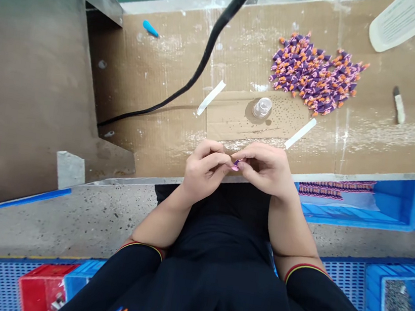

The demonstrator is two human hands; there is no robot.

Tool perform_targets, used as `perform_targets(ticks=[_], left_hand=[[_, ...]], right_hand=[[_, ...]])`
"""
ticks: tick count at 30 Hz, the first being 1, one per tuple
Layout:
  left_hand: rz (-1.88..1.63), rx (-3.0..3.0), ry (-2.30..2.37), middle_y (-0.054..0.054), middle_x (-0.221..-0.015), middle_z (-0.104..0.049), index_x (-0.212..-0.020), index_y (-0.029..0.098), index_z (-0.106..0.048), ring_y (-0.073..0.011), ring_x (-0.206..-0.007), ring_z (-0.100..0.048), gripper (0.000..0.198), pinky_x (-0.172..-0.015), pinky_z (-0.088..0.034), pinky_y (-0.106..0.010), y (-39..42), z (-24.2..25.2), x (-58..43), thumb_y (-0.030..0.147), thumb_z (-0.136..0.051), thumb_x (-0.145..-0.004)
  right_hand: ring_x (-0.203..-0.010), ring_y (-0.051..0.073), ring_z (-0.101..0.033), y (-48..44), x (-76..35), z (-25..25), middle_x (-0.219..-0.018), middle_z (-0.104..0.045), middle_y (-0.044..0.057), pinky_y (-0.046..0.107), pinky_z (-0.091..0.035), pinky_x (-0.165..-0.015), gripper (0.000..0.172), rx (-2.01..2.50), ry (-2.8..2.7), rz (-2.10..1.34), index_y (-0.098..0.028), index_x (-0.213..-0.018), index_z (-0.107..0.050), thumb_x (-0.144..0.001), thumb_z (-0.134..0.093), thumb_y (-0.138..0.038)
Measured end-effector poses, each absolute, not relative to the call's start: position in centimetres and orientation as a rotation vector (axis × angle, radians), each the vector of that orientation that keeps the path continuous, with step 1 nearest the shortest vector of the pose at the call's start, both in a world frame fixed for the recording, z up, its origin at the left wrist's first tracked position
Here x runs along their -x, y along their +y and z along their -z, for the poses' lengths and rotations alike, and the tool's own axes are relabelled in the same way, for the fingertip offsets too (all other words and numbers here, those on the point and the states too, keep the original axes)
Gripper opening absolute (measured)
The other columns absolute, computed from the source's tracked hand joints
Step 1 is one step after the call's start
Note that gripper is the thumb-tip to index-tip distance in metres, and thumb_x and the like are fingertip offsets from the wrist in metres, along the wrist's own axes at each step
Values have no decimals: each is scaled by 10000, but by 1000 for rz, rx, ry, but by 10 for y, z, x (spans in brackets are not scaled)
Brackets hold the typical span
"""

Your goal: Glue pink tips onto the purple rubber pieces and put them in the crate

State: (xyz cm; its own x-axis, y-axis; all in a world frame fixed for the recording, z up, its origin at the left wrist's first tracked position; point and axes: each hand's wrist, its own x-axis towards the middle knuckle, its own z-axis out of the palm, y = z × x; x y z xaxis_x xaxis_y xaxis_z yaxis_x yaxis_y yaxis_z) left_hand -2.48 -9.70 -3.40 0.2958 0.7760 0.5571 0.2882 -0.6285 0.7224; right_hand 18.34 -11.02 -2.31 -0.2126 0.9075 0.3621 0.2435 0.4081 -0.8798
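Tightly: purple piece between both hands

1. A cardboard-lined workbench carries everything here.
2. A heap of purple-and-orange plastic pieces lies on it.
3. A clear plastic container stands on a taped cardboard sheet.
4. A small brush and a blue cone lie well apart.

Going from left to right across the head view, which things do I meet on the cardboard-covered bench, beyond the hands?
Blue plastic cone → white tape strip → clear plastic container → heap of small purple-and-orange pieces → small white-handled brush
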Motion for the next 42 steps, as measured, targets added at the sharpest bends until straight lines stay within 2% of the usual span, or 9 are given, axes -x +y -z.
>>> perform_targets(ticks=[3,8,12,15,20,26,30,35,42], left_hand=[[-1314,-2061,946,10,-917,-604,-987,249,-751,-109,-795,-638,95,-706,-571,-249,-97,34,25,202,-829,-1014],[-1346,-1960,880,10,-931,-640,-977,240,-758,-105,-806,-654,125,-707,-563,-254,-95,35,25,288,-872,-1001],[-1344,-2000,924,-6,-967,-672,-988,253,-770,-129,-860,-675,162,-736,-579,-281,-96,38,25,370,-882,-997],[-1359,-2025,929,-9,-985,-687,-1002,254,-773,-130,-874,-683,165,-752,-588,-282,-97,40,24,382,-876,-1003],[-1397,-1982,863,-6,-995,-664,-1004,249,-772,-114,-859,-676,128,-734,-586,-261,-97,40,24,333,-868,-1009],[-1375,-1992,811,5,-987,-636,-979,234,-760,-92,-839,-667,112,-719,-592,-226,-96,36,23,252,-869,-1001],[-1380,-2021,831,10,-991,-631,-983,236,-749,-94,-844,-671,118,-724,-603,-232,-97,35,22,226,-865,-999],[-1389,-2025,852,19,-958,-605,-999,242,-761,-91,-812,-649,115,-700,-592,-235,-99,35,23,205,-869,-991],[-1439,-2034,883,25,-934,-598,-1000,241,-767,-81,-768,-621,135,-658,-561,-227,-102,35,22,180,-885,-973]], right_hand=[[-771,144,-773,-110,-184,23,-922,-849,24,261,-619,-676,161,1011,-1689,-859,-246,-1100,-857,-1036,-716,-205],[-931,179,-839,-112,-183,23,-1040,-881,57,323,-700,-839,150,964,-1614,-955,-252,-1145,-852,-1094,-713,-277],[-826,149,-822,-115,-181,28,-998,-869,57,261,-679,-724,176,929,-1450,-1105,-216,-1191,-824,-1086,-766,-346],[-778,141,-791,-116,-182,29,-954,-851,51,250,-654,-683,198,963,-1454,-1098,-206,-1134,-829,-1079,-774,-388],[-804,152,-791,-111,-184,24,-948,-854,45,271,-635,-688,165,968,-1617,-1000,-230,-1117,-849,-1102,-722,-334],[-908,138,-788,-110,-184,24,-1037,-861,25,281,-649,-826,210,866,-1698,-886,-258,-1263,-830,-1109,-700,-197],[-940,146,-786,-110,-185,25,-1076,-858,34,290,-650,-850,248,881,-1736,-902,-272,-1313,-832,-1124,-685,-206],[-913,152,-783,-110,-186,25,-1009,-839,25,292,-654,-822,304,879,-1738,-894,-298,-1378,-825,-1121,-690,-204],[-915,143,-794,-110,-183,28,-1037,-856,29,275,-649,-832,298,878,-1685,-911,-294,-1351,-845,-1095,-732,-192]])
